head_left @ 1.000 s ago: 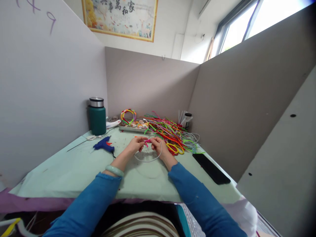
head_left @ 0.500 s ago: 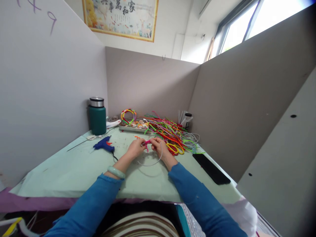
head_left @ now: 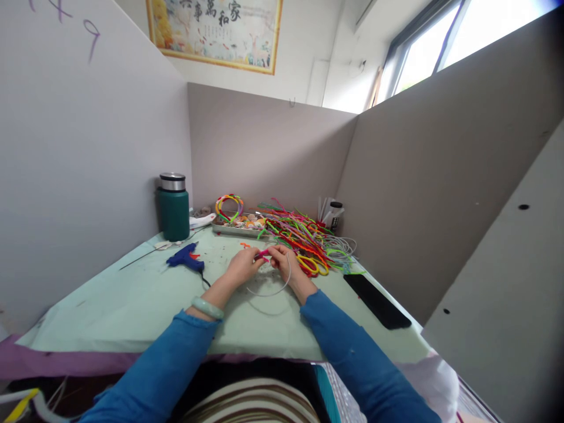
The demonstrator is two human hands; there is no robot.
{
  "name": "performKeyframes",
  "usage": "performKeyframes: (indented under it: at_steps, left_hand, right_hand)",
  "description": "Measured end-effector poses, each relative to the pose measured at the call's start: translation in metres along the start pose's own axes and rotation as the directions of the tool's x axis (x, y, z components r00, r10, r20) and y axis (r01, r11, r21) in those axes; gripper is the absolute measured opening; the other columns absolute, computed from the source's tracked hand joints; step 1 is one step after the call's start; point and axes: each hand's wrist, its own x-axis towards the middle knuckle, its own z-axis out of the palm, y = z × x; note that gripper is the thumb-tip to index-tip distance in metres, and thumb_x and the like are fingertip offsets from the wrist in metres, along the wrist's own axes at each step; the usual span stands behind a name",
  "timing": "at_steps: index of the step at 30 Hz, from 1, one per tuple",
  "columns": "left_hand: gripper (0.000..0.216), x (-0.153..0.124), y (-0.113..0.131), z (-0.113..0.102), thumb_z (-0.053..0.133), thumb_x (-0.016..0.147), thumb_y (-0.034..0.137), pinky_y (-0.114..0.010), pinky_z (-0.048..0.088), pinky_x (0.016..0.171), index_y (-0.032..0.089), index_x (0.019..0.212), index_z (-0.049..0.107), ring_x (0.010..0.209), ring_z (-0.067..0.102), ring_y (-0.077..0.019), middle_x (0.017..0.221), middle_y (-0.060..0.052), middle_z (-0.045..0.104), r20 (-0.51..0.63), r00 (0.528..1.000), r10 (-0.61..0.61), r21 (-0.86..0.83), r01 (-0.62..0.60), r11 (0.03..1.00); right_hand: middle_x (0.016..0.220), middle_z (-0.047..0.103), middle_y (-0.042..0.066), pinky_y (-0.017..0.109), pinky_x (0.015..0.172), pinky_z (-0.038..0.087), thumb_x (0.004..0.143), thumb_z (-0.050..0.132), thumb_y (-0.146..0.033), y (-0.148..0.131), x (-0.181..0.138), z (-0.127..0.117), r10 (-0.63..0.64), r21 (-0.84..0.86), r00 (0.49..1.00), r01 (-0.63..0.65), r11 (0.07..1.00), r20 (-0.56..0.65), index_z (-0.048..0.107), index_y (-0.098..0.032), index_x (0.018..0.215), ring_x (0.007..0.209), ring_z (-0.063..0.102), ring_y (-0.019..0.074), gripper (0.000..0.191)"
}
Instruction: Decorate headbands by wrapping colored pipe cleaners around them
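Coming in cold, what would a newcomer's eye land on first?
Probably the tangled heap of bright fuzzy stems at the back, right of the metal tray. Next, the blue glue gun lying at left, nearer than the green bottle. In the middle, the left hand and right hand pinch a pink strip, with a pale wire curving toward the wearer.

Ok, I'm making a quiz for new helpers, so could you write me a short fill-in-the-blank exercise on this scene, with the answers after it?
1. The left hand and right hand hold a ____ strip between them.
2. Apart from its red trigger, the glue gun is ____.
3. The bracelet sits on the ____ wrist.
4. The black slab lies to the ____ of both hands.

Missing words: pink; blue; left; right.
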Motion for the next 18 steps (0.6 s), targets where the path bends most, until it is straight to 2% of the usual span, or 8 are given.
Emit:
performKeyframes:
  at_steps: [6,11,14,18]
  left_hand:
    - [0.026,-0.001,0.0008,-0.0009,0.048,0.082,0.04,-0.024,0.034,0.061,0.018,0.088,0.062,0.072,0.057,-0.016,0.081,-0.006,0.066,-0.072,0.997,-0.015,-0.075,0.01,0.997]
    - [0.028,0.0035,-0.0012,-0.0011,0.047,0.082,0.039,-0.023,0.033,0.057,0.016,0.072,0.061,0.062,0.054,-0.0131,0.069,-0.004,0.065,-0.103,0.993,-0.059,-0.181,0.039,0.983]
    - [0.03,0.006,-0.0028,-0.0026,0.047,0.08,0.038,-0.022,0.034,0.053,0.016,0.063,0.058,0.051,0.05,-0.0106,0.055,0.0,0.059,-0.035,0.989,-0.142,-0.327,0.123,0.937]
    - [0.033,0.0065,-0.0035,-0.0054,0.049,0.077,0.043,-0.021,0.03,0.044,0.016,0.059,0.056,0.036,0.04,-0.0083,0.038,0.004,0.045,0.123,0.961,-0.246,-0.529,0.273,0.803]
  right_hand:
    - [0.048,0.048,-0.005,0.022,0.044,0.028,0.065,0.068,-0.042,0.0023,0.0017,-0.0027,-0.011,-0.03,1.0,0.011,0.999,-0.014,0.06,-0.017,0.075,0.043,0.042,0.0078,0.028]
    - [0.047,0.048,-0.005,0.022,0.044,0.026,0.065,0.067,-0.041,0.0016,0.0015,-0.0022,-0.007,-0.03,1.0,0.007,1.0,-0.023,0.06,-0.016,0.074,0.043,0.041,0.0079,0.027]
    - [0.046,0.048,-0.005,0.022,0.044,0.026,0.066,0.067,-0.04,0.0002,0.0002,-0.0011,-0.004,-0.025,1.0,0.004,1.0,-0.006,0.059,-0.017,0.073,0.043,0.04,0.0081,0.025]
    - [0.048,0.048,-0.006,0.022,0.045,0.027,0.066,0.067,-0.041,0.0006,-0.0008,-0.0016,0.002,-0.024,1.0,-0.001,1.0,0.022,0.059,-0.018,0.075,0.043,0.04,0.0081,0.026]
